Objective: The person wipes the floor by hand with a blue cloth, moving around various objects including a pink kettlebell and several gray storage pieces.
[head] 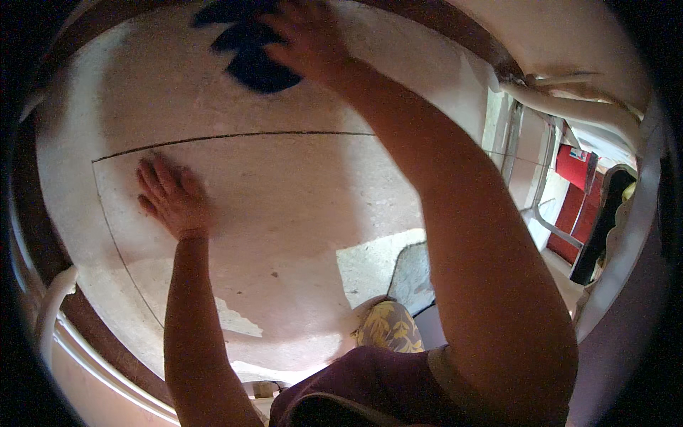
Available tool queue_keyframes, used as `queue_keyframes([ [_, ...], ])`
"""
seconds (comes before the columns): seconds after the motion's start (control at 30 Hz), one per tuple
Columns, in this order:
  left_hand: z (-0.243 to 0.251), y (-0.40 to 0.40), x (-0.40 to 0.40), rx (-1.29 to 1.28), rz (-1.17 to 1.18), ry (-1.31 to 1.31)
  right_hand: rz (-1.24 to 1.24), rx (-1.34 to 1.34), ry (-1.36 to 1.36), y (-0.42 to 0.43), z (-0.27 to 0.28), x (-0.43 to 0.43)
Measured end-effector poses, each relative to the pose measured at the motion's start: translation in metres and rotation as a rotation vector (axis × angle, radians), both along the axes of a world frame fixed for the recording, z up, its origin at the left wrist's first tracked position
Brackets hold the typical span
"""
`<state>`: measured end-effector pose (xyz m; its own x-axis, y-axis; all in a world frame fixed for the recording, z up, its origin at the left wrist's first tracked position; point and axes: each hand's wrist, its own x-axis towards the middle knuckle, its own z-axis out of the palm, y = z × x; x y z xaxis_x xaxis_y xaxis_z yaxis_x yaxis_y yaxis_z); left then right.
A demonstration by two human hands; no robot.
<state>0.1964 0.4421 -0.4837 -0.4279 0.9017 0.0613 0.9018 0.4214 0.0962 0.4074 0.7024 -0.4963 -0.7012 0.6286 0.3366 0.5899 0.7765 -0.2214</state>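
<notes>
My right hand (307, 45) is at the top of the view, blurred, with a dark blue cloth (269, 69) under its palm and fingers. The cloth lies bunched on the pale floor (277, 208), and its far end reaches the picture's top rim. Lower on the left, my left hand (179, 200) is palm down at the floor with its fingers apart and nothing in it. Just beyond its fingertips runs a dark joint line (235, 135) between floor slabs. My right forearm crosses over that line.
A dark brown skirting band (459, 24) follows the wall at the top. On the right are a doorway, a pale metal frame (541, 197) and a red object (572, 166) bearing a label. Near my yellow-patterned knee (392, 325) lies a grey mat (412, 275).
</notes>
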Motion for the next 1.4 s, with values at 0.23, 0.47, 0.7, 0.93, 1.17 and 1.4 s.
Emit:
queue_keyframes([
  [0.23, -0.005, -0.003, -0.007, 0.05, -0.005, 0.057, -0.229, 0.104, -0.338, 0.014, 0.019, 0.202],
  [0.47, -0.001, -0.001, -0.002, 0.141, -0.072, 0.031, -1.116, -0.109, -0.661, -0.029, 0.034, 0.398],
  [0.7, -0.009, -0.004, -0.003, 0.149, -0.138, 0.165, -0.767, -0.056, 0.072, -0.047, 0.005, 0.301],
  [0.93, -0.023, -0.011, -0.028, 0.214, -0.26, 0.162, -0.562, -0.202, -0.181, -0.035, 0.021, 0.326],
  [1.17, -0.054, -0.03, -0.06, 0.009, -0.39, 0.429, -1.35, -0.328, -0.342, -0.188, 0.032, 0.475],
  [1.4, -0.062, -0.03, -0.056, -0.138, -0.282, 0.499, -1.642, -0.36, -0.066, -0.292, 0.007, 0.388],
])
